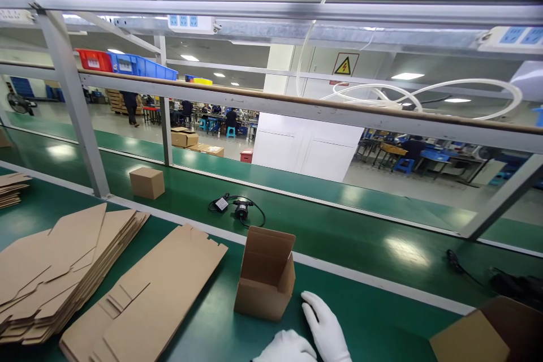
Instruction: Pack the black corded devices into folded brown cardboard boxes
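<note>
An open cardboard box [265,294] stands on the green work surface, its lid flap raised at the back and its inside seemingly bare. Just right of it is my right hand [326,325] in a white glove, fingers stretched out and holding nothing visible. My left hand [286,348], also gloved in white, is at the bottom edge in front of the box. Its fingers are bent and partly cut off, so its grip is unclear. Left of the box lie a flat cardboard blank [156,294] and a thick stack of blanks [63,271].
On the green belt [352,243] beyond are a closed small box [147,182] and a black corded device [241,209]. Another open box [470,336] stands at lower right, near black cables [456,263]. Metal posts [76,102] and a shelf rail rise ahead.
</note>
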The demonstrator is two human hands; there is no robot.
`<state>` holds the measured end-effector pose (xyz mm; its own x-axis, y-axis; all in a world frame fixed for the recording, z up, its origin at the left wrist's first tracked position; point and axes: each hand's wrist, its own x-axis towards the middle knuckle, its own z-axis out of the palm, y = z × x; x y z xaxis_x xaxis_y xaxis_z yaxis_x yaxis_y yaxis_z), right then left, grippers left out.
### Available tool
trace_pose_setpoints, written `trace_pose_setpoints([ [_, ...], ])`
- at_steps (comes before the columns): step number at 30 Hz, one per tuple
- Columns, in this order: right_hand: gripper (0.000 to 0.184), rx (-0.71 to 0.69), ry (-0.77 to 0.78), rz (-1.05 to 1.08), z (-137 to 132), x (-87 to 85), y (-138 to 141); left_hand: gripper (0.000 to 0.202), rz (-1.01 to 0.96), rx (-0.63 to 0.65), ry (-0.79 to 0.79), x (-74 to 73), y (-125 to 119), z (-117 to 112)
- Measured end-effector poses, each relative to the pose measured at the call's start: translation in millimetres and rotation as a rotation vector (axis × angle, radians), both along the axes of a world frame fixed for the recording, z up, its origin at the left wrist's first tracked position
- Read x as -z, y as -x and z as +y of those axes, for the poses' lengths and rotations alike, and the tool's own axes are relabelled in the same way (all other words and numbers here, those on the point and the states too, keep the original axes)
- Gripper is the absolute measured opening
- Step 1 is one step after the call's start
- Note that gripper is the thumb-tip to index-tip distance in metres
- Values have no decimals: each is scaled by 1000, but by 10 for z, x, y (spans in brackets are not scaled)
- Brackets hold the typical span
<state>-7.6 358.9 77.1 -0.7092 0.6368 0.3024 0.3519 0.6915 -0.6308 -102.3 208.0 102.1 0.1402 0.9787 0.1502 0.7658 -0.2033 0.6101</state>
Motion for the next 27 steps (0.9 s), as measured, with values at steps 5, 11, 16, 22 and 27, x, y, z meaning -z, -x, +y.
trace_pose_setpoints([
  [5,43,-6,24,20,-15,0,-1,33,82,-273,2,191,15,25],
  [11,42,-5,28,9,-34,-14,-2,44,59,-301,141,189,61,-2],
  [16,43,-7,31,-9,-37,-11,-12,45,6,-341,176,150,66,-22],
  [22,41,-8,11,12,-33,-3,-16,44,-3,-385,210,105,52,-53],
  [27,40,2,32,38,-58,-28,-12,44,13,-345,196,90,56,-68],
])
